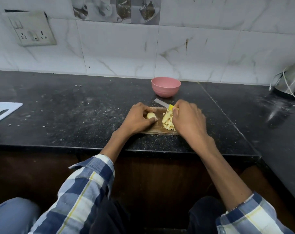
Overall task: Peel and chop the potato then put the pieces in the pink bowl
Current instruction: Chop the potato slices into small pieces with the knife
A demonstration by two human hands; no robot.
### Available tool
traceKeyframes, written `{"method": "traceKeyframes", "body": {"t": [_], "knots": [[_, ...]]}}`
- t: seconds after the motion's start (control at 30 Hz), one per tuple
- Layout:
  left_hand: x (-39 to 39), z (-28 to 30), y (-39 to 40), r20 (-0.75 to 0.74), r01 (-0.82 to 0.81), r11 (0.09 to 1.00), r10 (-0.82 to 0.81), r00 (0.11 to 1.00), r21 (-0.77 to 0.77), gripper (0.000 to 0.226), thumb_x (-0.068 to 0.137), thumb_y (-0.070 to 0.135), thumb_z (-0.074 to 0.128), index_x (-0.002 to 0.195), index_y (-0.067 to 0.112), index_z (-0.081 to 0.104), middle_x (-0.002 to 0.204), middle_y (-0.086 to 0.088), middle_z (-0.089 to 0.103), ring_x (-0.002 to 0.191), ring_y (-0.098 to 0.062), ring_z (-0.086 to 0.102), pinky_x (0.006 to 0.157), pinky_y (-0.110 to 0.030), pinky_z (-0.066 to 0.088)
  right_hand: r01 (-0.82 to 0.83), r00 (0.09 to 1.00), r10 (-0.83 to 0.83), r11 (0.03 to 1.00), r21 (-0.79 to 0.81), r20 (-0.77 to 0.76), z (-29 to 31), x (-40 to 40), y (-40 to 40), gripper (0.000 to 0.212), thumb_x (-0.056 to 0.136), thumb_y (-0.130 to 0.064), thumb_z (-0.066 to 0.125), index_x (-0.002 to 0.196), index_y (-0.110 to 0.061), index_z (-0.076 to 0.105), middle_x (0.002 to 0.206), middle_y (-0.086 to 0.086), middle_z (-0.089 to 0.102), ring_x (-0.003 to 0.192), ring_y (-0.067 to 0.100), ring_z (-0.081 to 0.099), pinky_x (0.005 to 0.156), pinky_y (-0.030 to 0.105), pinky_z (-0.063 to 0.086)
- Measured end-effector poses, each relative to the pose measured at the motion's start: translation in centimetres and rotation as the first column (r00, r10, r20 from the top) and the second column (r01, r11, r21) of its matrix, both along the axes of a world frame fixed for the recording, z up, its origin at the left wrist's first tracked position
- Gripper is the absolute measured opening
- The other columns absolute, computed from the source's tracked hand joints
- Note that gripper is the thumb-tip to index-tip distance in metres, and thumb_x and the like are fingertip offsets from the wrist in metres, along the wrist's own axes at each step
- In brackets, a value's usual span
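- The black counter carries a small wooden board near its front edge.
- A pink bowl stands just behind the board, apart from it.
- The right hand curls round a yellow-handled knife, blade pointing left past the board's far edge.
- The left hand curls its fingers over a peeled potato piece on the board.
- Chopped pieces are heaped beside the right hand, perhaps touching it.
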State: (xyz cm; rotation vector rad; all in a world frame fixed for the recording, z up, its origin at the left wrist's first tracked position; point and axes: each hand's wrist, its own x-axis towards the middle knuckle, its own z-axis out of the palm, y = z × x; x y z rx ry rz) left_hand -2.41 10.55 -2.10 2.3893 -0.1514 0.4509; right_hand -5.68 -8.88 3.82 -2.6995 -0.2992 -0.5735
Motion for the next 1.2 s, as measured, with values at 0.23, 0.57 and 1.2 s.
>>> {"method": "traceKeyframes", "body": {"t": [0.23, 0.57, 1.2], "knots": [[-0.3, -0.5, 1.0, 0.064, 0.047, 0.999, -0.045, 0.997, -0.023, 0.030, 0.084, 0.033, 0.083, 0.111, 0.020, 0.079, 0.107, 0.003, 0.069, 0.094, -0.011, 0.063, 0.082, -0.019, 0.049, -0.005, 0.996, -0.007, 0.991, -0.137, -0.087, 1.5, -1.5, 1.3, 0.018, 0.099, -0.021, 0.056, 0.112, -0.013, 0.066, 0.116, 0.014, 0.064, 0.106, 0.037, 0.059, 0.076, 0.037, 0.034], [0.1, -1.4, 1.1, 0.135, 0.001, 1.000, -0.002, 0.991, 0.009, 0.031, 0.082, 0.034, 0.086, 0.106, 0.015, 0.080, 0.107, 0.002, 0.074, 0.095, -0.019, 0.063, 0.088, -0.037, 0.053, -0.002, 0.999, -0.004, 0.991, -0.132, -0.050, 1.5, -1.6, 2.7, 0.022, 0.097, -0.027, 0.061, 0.116, -0.020, 0.070, 0.119, 0.013, 0.064, 0.107, 0.036, 0.061, 0.075, 0.037, 0.035], [0.2, -1.3, 1.6, 0.105, 0.017, 0.999, -0.012, 0.994, -0.047, 0.035, 0.080, 0.034, 0.089, 0.109, 0.015, 0.081, 0.105, 0.005, 0.076, 0.088, -0.007, 0.068, 0.080, -0.017, 0.053, -0.027, 0.987, 0.009, 0.994, -0.109, -0.159, 3.1, -5.5, 0.7, 0.025, 0.093, -0.027, 0.066, 0.116, -0.027, 0.075, 0.121, 0.011, 0.063, 0.106, 0.033, 0.061, 0.083, 0.038, 0.046]]}}
